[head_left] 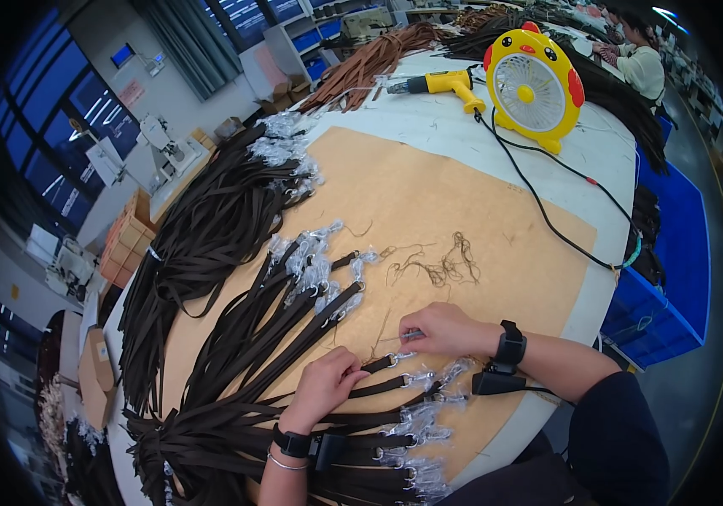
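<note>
My left hand (pixel 327 384) is closed on a black strap (pixel 378 364), gripping it near its end with the metal hook. That hook is wrapped in clear plastic. Just to the right, my right hand (pixel 450 329) is pinched round a small bluish-grey object (pixel 413 335), mostly hidden by the fingers, so I cannot tell its kind. A loose dark thread runs close to the pinched fingertips. Under and around my left forearm spreads a bundle of black straps (pixel 235 434), their plastic-wrapped hooks (pixel 424 422) fanned out toward the right.
Tangled dark threads (pixel 441 266) lie on the brown paper (pixel 496 202). A larger pile of black straps (pixel 209 211) sits at left. A yellow fan (pixel 528 91) and yellow heat gun (pixel 450 82) stand far back, a cable trailing right. Blue bins (pixel 673 253) flank the table; another person (pixel 639 67) sits beyond.
</note>
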A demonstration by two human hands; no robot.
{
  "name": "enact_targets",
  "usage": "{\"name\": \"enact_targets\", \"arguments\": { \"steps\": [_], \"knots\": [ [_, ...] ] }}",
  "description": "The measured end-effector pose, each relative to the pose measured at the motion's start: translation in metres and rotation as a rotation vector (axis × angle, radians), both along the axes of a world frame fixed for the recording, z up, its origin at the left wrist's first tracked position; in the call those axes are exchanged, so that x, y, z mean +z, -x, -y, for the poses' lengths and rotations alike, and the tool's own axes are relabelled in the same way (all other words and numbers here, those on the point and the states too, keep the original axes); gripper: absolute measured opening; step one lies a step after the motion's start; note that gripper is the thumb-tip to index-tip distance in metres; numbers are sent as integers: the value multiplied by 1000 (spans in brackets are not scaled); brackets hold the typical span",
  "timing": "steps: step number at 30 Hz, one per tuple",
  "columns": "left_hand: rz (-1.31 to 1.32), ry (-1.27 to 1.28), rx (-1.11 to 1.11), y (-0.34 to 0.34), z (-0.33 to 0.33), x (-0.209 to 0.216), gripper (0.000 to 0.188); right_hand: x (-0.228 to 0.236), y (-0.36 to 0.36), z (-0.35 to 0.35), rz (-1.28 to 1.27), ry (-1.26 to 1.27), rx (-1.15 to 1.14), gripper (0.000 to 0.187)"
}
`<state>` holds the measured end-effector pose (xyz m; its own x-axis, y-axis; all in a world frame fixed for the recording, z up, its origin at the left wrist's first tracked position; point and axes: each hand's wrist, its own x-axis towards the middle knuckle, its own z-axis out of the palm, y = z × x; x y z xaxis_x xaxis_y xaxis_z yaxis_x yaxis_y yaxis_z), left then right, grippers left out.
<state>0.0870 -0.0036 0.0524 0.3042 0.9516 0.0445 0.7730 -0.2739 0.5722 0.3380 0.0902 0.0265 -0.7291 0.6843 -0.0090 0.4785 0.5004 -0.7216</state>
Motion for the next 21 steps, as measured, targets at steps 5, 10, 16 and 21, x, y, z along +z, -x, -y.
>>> {"name": "enact_targets", "arguments": {
  "steps": [5,10,16,21],
  "knots": [
    [-188,-158,142,23,7,2,15,-1,-1,0,-7,-26,11,29],
    [55,-157,166,-21,14,20,26,6,2,2,49,-72,32,31],
    [-27,-185,138,-31,13,-15,20,5,2,10,-95,-311,144,34],
    [-20,-197,114,-31,12,-19,14,16,4,8,44,-338,188,34]
  ]
}}
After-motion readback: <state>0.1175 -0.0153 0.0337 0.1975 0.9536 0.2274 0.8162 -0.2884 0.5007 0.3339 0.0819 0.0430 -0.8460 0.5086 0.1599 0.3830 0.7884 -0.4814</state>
